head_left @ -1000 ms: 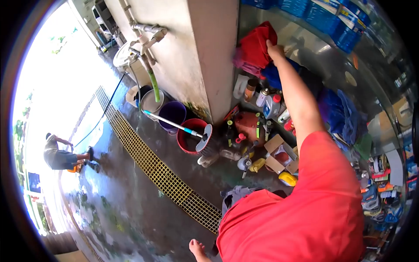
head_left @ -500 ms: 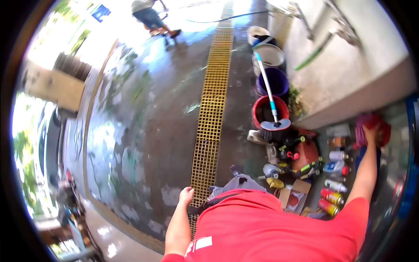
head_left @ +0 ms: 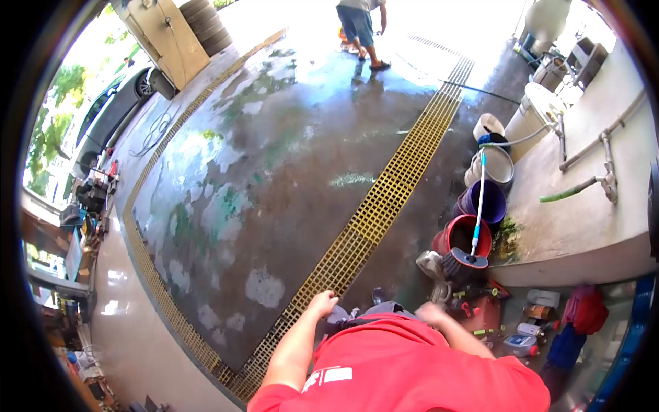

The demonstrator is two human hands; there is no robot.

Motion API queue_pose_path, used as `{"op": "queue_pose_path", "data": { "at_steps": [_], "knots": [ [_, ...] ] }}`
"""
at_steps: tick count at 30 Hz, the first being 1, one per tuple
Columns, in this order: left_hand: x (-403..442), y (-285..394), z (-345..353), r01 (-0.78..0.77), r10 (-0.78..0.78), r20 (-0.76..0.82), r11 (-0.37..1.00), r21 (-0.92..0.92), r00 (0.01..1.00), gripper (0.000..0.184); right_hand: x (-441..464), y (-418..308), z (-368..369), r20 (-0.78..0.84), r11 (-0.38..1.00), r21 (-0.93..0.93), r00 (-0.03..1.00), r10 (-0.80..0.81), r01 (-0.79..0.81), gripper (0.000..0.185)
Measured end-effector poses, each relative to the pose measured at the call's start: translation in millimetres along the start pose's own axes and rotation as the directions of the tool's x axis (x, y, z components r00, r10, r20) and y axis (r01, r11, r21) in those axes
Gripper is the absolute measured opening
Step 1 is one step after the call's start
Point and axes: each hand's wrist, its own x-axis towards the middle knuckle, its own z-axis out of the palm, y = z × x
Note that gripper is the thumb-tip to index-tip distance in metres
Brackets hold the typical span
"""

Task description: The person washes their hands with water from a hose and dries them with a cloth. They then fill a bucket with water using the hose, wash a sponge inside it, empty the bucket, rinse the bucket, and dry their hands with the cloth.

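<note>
My left hand (head_left: 322, 303) is beside my waist, over the yellow floor grating (head_left: 357, 237). Its fingers are curled in and nothing shows in them. My right hand (head_left: 431, 314) is at the right side of my waist, near the grey cloth (head_left: 384, 310) at the hem of my red shirt (head_left: 405, 357). It is blurred, and its fingers cannot be made out. To the right of that arm hang a red cloth (head_left: 587, 310) and a dark blue cloth (head_left: 567, 345), apart from my hand.
A long-handled brush (head_left: 479, 206) leans in a red bucket (head_left: 449, 237), with a purple bucket (head_left: 486, 200) behind it. Bottles (head_left: 519, 343) stand at lower right by a low wall (head_left: 570, 270). Another person (head_left: 358, 27) stands far ahead on the wet floor (head_left: 274, 192).
My right hand has left the red cloth at the right and come back to my waist. My view has swung, so the grating now runs diagonally and the buckets sit further right.
</note>
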Motion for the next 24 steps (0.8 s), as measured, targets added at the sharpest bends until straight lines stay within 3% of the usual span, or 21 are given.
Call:
{"op": "queue_pose_path", "data": {
  "at_steps": [1,2,3,4,5,6,7,8,9,10,11,12,13,14,15,17,19,20,21,22,24],
  "knots": [
    [-8,-6,-11,0.001,-0.002,-0.015,0.999,-0.053,1.000,0.045,19,1,61,-0.108,0.796,0.595,0.993,-0.057,0.110,0.036],
    [-13,-18,-20,0.001,-0.004,-0.029,0.994,-0.106,1.000,0.045,34,-46,32,0.116,0.810,0.485,0.943,0.312,-0.328,0.052],
    [-6,-48,-21,-0.056,0.049,-0.120,0.997,-0.058,0.992,0.045,27,-82,0,0.023,0.822,0.478,0.939,0.342,-0.311,0.052],
    [-14,-59,-33,-0.035,0.018,-0.165,0.994,-0.100,0.986,0.045,14,-144,-62,0.177,0.648,0.555,0.836,0.520,-0.521,0.051],
    [-16,-80,-40,-0.016,-0.021,-0.210,0.985,-0.170,0.978,0.045,20,-101,-46,-0.005,0.872,0.266,0.904,0.428,-0.412,0.046],
    [-18,-111,-43,0.005,-0.067,-0.249,0.971,-0.241,0.966,0.044,21,-82,-50,0.134,0.702,0.444,0.815,0.563,-0.557,0.038],
    [-6,-155,-37,0.033,-0.113,-0.247,0.952,-0.306,0.962,0.044,15,-42,-53,0.023,0.946,0.153,0.958,0.287,-0.287,0.042],
    [1,-204,-33,0.064,-0.166,-0.246,0.925,-0.374,0.955,0.045,17,-57,-83,0.101,0.639,0.393,0.722,0.684,-0.661,0.026],
    [-10,-241,-31,0.109,-0.231,-0.274,0.911,-0.398,0.934,0.042,5,-91,-116,0.034,0.559,0.465,0.645,0.763,-0.686,0.023],
    [-17,-265,-32,0.151,-0.297,-0.299,0.892,-0.426,0.907,0.039,15,-35,-102,-0.019,0.550,0.344,0.580,0.814,-0.761,0.028],
    [-36,-275,-37,0.220,-0.415,-0.260,0.806,-0.549,0.872,0.036,27,8,-102,-0.022,0.553,0.341,0.581,0.813,-0.760,0.028],
    [-55,-289,-39,0.282,-0.524,-0.203,0.699,-0.657,0.827,0.033,35,39,-101,0.038,0.665,-0.119,0.666,0.745,-0.737,0.031],
    [-65,-307,-38,0.290,-0.549,-0.180,0.658,-0.695,0.816,0.031,38,9,-108,0.143,0.654,-0.542,0.709,0.690,-0.528,0.036],
    [-78,-326,-34,0.297,-0.573,-0.156,0.616,-0.730,0.805,0.029,47,-23,-106,0.079,0.619,-0.007,0.617,0.783,-0.785,0.028],
    [-79,-355,-23,0.331,-0.583,-0.117,0.602,-0.727,0.804,0.029,55,-86,-115,0.012,0.421,0.550,0.511,0.860,-0.721,0.022],
    [-100,-379,-11,0.307,-0.593,-0.105,0.550,-0.777,0.799,0.027,85,-141,-94,-0.056,0.580,0.509,0.648,0.760,-0.636,0.022],
    [-112,-403,6,0.319,-0.612,-0.043,0.469,-0.824,0.790,0.027,121,-200,-67,0.088,0.636,0.437,0.734,0.674,-0.636,0.025],
    [-117,-411,16,0.326,-0.625,-0.015,0.427,-0.844,0.781,0.027,144,-204,-42,0.126,0.764,0.291,0.815,0.565,-0.575,0.033],
    [-120,-420,25,0.328,-0.606,0.032,0.384,-0.863,0.794,0.029,158,-224,-31,0.124,0.930,0.059,0.927,0.353,-0.362,0.038],
    [-124,-429,38,0.302,-0.616,0.030,0.343,-0.889,0.787,0.028,178,-250,-19,0.182,0.982,-0.168,0.976,0.121,-0.091,0.043],
    [-136,-430,52,0.256,-0.613,0.044,0.262,-0.930,0.789,0.028,209,-313,-16,0.383,0.976,-0.216,0.920,0.076,0.009,0.047]
  ]
}}
